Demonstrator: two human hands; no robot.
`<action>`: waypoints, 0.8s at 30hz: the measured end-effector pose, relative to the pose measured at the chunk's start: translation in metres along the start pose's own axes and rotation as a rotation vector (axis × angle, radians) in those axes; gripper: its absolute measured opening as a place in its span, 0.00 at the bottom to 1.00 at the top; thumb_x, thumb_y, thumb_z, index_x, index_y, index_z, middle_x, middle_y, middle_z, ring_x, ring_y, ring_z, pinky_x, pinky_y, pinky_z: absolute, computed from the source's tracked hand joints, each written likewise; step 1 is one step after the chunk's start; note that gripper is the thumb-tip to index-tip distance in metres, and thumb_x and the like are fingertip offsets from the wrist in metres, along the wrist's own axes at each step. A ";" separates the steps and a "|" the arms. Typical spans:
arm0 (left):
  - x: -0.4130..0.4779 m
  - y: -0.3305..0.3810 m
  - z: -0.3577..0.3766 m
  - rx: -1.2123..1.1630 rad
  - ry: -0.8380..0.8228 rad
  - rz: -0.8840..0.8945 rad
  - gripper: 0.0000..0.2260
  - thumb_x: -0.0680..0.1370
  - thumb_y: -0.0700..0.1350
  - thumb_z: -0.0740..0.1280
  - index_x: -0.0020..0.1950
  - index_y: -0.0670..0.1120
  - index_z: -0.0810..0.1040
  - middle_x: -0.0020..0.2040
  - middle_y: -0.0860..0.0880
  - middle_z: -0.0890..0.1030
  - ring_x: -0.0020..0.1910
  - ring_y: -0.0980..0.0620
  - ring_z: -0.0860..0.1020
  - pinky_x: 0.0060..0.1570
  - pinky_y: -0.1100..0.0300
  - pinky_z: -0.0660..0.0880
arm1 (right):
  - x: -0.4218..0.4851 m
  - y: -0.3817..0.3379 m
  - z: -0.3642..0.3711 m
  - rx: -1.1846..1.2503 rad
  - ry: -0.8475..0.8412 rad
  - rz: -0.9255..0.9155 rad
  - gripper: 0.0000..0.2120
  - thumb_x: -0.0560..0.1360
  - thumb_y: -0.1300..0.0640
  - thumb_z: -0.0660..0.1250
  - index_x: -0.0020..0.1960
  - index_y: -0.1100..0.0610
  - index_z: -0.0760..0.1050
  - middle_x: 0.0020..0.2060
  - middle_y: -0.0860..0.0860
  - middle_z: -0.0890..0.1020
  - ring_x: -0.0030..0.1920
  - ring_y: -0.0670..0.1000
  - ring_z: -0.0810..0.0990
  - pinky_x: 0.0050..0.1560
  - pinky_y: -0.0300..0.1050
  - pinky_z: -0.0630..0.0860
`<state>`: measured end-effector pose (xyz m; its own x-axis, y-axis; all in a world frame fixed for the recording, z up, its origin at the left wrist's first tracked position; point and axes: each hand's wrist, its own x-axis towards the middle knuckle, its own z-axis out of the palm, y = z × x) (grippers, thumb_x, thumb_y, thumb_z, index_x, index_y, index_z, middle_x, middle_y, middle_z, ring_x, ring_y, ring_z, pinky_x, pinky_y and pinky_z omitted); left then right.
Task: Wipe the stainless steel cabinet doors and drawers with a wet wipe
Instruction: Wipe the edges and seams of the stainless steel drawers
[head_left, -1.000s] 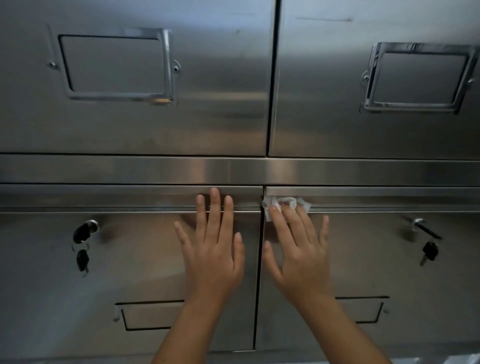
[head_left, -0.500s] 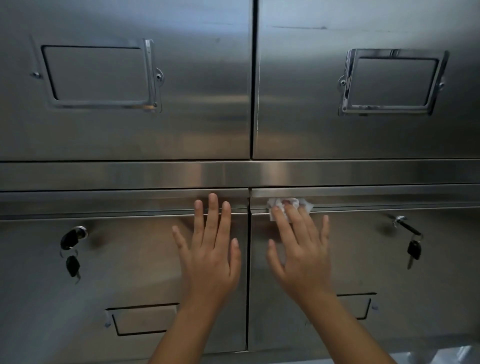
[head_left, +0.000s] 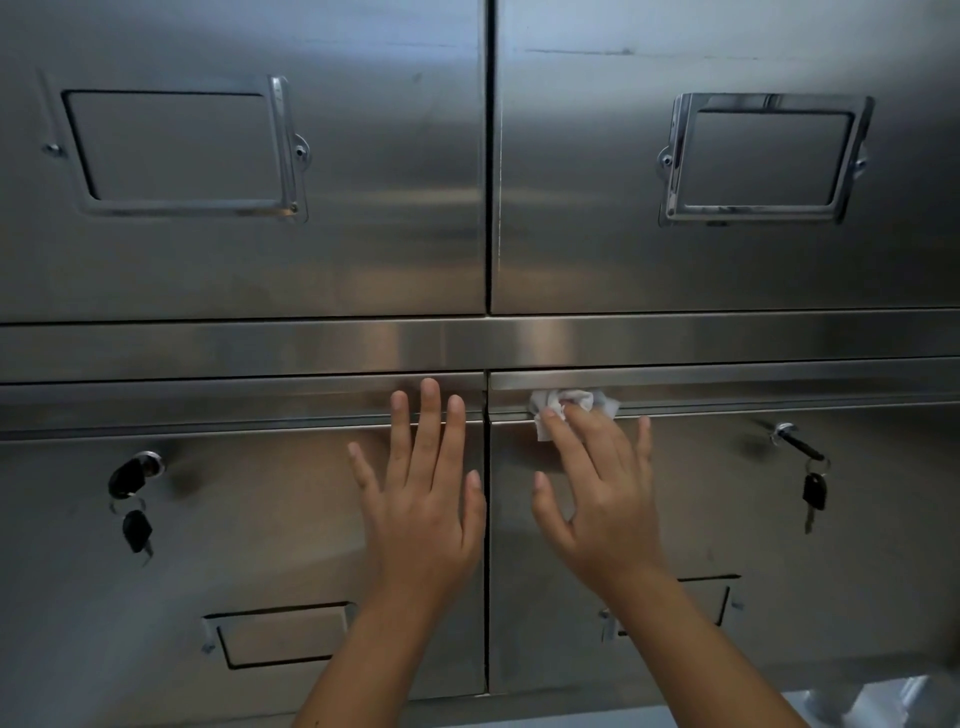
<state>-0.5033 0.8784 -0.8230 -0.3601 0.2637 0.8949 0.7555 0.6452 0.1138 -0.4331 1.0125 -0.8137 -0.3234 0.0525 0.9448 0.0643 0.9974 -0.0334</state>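
Note:
A stainless steel cabinet fills the view, with two upper drawers (head_left: 727, 270) and two lower doors. My left hand (head_left: 423, 499) lies flat, fingers straight, on the lower left door (head_left: 234, 519), fingertips at its top handle strip. My right hand (head_left: 602, 499) presses a crumpled white wet wipe (head_left: 563, 402) with straight fingers against the top handle strip of the lower right door (head_left: 857, 571), just right of the gap between the doors.
Keys hang from the lock on the left door (head_left: 136, 499) and from the lock on the right door (head_left: 805, 467). Metal label frames sit on the upper drawers (head_left: 187, 150) (head_left: 763, 158) and on the lower doors (head_left: 280, 634).
The view has shifted a little, moving the cabinet leftward in frame. My right hand and the wipe have slid slightly right along the strip. My left hand stays flat on the door.

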 end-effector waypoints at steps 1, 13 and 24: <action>0.000 0.001 0.000 -0.006 0.007 0.009 0.25 0.77 0.48 0.53 0.74 0.44 0.57 0.74 0.44 0.57 0.75 0.52 0.45 0.68 0.40 0.46 | 0.001 0.000 0.000 0.004 -0.003 -0.002 0.22 0.71 0.53 0.59 0.59 0.64 0.77 0.56 0.60 0.79 0.61 0.54 0.70 0.71 0.55 0.50; 0.012 0.007 -0.020 -0.036 0.101 0.173 0.21 0.76 0.45 0.57 0.67 0.40 0.71 0.70 0.43 0.67 0.71 0.44 0.62 0.67 0.42 0.55 | 0.009 -0.001 -0.012 0.003 0.022 -0.086 0.18 0.71 0.54 0.60 0.52 0.64 0.80 0.49 0.58 0.82 0.51 0.56 0.80 0.61 0.57 0.69; 0.040 -0.004 -0.052 0.038 0.124 0.223 0.17 0.76 0.44 0.58 0.61 0.39 0.78 0.63 0.41 0.76 0.61 0.42 0.75 0.56 0.49 0.67 | 0.024 -0.006 -0.028 0.011 -0.028 -0.081 0.15 0.71 0.56 0.62 0.49 0.65 0.80 0.44 0.58 0.81 0.45 0.59 0.80 0.56 0.52 0.70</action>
<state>-0.4924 0.8493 -0.7652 -0.1150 0.3140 0.9424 0.7867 0.6081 -0.1066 -0.4145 1.0062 -0.7821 -0.3530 -0.0273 0.9352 0.0268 0.9989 0.0393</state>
